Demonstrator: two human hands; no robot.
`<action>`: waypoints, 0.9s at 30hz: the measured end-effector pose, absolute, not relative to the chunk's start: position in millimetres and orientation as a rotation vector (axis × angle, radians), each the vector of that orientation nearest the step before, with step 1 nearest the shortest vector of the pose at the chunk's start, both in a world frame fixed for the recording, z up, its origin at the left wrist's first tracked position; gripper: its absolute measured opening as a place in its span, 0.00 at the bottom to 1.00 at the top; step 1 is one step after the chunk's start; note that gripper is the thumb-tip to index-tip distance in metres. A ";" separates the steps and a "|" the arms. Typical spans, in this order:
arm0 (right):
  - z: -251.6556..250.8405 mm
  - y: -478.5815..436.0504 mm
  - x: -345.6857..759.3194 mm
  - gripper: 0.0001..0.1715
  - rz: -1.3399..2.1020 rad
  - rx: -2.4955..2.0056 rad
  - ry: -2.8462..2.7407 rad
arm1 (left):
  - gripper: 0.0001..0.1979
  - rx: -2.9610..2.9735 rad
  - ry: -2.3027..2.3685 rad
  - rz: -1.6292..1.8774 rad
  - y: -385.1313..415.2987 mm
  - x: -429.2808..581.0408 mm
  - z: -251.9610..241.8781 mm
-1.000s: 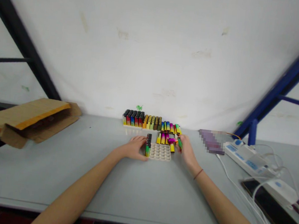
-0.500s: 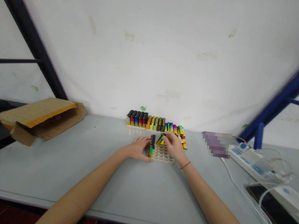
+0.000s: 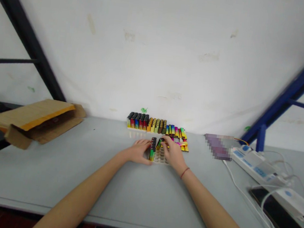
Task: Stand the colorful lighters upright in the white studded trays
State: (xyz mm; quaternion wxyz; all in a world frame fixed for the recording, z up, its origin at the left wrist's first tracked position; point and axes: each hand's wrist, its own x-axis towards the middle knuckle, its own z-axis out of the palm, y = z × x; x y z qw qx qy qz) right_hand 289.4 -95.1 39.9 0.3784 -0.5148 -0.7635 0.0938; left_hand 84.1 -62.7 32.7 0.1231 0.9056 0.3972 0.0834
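A white tray with round holes (image 3: 159,157) lies at the middle of the grey table (image 3: 122,194). A row of upright lighters (image 3: 152,148) fills its left edge. My left hand (image 3: 138,151) rests against the tray's left side, fingers curled beside those lighters. My right hand (image 3: 172,153) covers most of the tray and pinches a green-and-yellow lighter (image 3: 159,143) over the holes next to the standing row. Loose colourful lighters (image 3: 181,145) lie just behind the tray. A full tray of lighters (image 3: 147,123) stands by the wall.
An open cardboard box (image 3: 35,120) lies at the far left. At the right are a purple blurred object (image 3: 217,146), a white power strip (image 3: 254,162) with cables, a white adapter (image 3: 291,200) and a dark slab (image 3: 282,218). Blue frame posts (image 3: 286,99) rise at the right.
My right hand picked a lighter from the loose pile at the right and carried it left over the tray, close to the standing row. My left hand stayed at the tray's left edge.
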 end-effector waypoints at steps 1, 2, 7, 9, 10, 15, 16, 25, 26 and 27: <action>39.2 -95.0 288.5 0.16 0.221 -1.337 -1.955 | 0.42 2.647 1.158 0.236 -62.8 84.1 32.8; 38.7 -94.9 287.4 0.16 0.202 -1.356 -1.969 | 0.42 2.651 1.159 0.228 -62.9 84.0 33.0; 43.3 -95.1 287.2 0.21 -0.028 -1.414 -2.173 | 0.44 2.649 1.188 0.200 -63.4 84.1 33.8; 47.3 -94.6 297.1 0.25 -0.132 -1.440 -2.228 | 0.44 2.648 1.187 0.200 -63.0 84.2 33.8; 49.0 -94.1 304.6 0.27 -0.170 -1.473 -2.232 | 0.43 2.647 1.185 0.200 -62.7 84.3 33.7; 49.3 -90.6 344.0 0.27 -0.222 -1.743 -2.239 | 0.44 2.648 1.179 0.193 -61.4 83.9 32.8; 47.7 -89.3 348.1 0.27 -0.205 -1.758 -2.266 | 0.44 2.651 1.177 0.195 -61.4 83.8 32.7; 44.3 -79.2 351.0 0.19 -0.085 -1.704 -2.182 | 0.44 2.650 1.176 0.203 -62.5 83.6 33.5; 47.3 -81.6 351.8 0.18 -0.063 -1.660 -2.116 | 0.44 2.648 1.174 0.208 -62.5 83.7 33.5; 50.6 -84.5 352.6 0.18 -0.035 -1.617 -2.044 | 0.44 2.648 1.172 0.211 -62.5 83.9 33.4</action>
